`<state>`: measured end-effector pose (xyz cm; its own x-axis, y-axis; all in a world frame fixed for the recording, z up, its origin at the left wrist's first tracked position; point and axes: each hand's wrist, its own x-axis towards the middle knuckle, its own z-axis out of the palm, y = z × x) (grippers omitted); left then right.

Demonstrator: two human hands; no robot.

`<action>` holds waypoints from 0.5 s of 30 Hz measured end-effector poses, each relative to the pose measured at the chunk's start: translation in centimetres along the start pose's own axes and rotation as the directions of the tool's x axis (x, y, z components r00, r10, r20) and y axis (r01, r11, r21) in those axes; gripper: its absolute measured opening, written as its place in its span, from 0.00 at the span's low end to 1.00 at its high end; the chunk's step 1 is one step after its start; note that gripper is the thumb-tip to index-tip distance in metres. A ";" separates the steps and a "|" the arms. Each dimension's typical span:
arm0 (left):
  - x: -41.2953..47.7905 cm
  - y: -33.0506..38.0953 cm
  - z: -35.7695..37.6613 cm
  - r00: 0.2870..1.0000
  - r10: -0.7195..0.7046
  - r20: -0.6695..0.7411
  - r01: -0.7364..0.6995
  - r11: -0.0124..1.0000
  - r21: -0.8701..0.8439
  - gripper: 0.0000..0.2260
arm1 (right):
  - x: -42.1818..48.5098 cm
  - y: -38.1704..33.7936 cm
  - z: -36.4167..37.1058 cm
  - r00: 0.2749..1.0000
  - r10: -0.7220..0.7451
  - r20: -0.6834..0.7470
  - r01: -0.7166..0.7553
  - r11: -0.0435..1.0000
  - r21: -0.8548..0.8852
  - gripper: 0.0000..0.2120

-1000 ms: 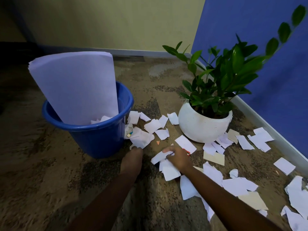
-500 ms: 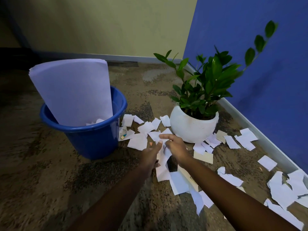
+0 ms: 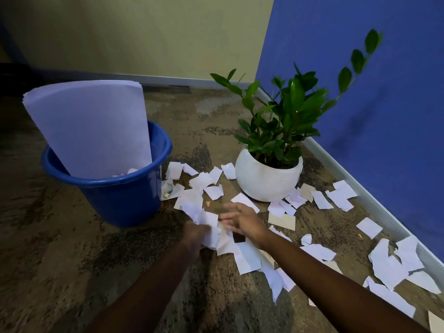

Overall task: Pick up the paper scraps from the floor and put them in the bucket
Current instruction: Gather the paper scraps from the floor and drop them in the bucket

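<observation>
A blue bucket (image 3: 120,195) stands on the floor at the left, with a large curled white sheet (image 3: 91,126) standing in it and a few scraps at its bottom. Several white paper scraps (image 3: 242,258) lie on the floor between the bucket, the plant pot and the blue wall. My left hand (image 3: 194,234) grips a crumpled bunch of scraps (image 3: 201,217), just right of the bucket's base. My right hand (image 3: 242,221) hovers beside the bunch with its fingers spread and blurred, holding nothing I can make out.
A white round pot (image 3: 266,182) with a green plant (image 3: 286,121) stands right of the bucket, scraps around its base. The blue wall (image 3: 360,92) and its skirting run along the right. A yellow wall closes the back. The floor is mottled brown carpet (image 3: 60,248).
My left hand has gathered scraps off the floor and lifted them as a crumpled bunch. My right hand has let go and opened beside it.
</observation>
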<state>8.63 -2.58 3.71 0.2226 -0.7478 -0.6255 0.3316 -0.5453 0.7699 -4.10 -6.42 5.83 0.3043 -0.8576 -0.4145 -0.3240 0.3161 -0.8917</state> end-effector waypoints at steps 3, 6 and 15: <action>0.8 -0.4 -1.0 0.997 0.019 -0.080 -0.008 0.991 0.136 0.20 | 0.2 2.1 -2.0 0.966 -0.072 0.249 0.235 0.644 -0.728 0.36; 1.1 -0.2 -1.5 0.993 0.031 -0.115 -0.008 0.981 0.194 0.19 | 0.2 4.1 -2.3 0.893 0.158 0.421 0.388 0.203 -0.899 0.56; 0.4 0.1 -2.6 0.991 -0.005 -0.131 0.032 0.977 0.209 0.23 | 1.5 2.5 -1.0 0.877 0.246 0.413 0.410 0.066 -0.910 0.50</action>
<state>11.12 -2.01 3.23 0.3394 -0.6890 -0.6403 0.1394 -0.6364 0.7587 -5.32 -7.31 3.19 0.5574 -0.5069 -0.6575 -0.7114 -0.7000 -0.0635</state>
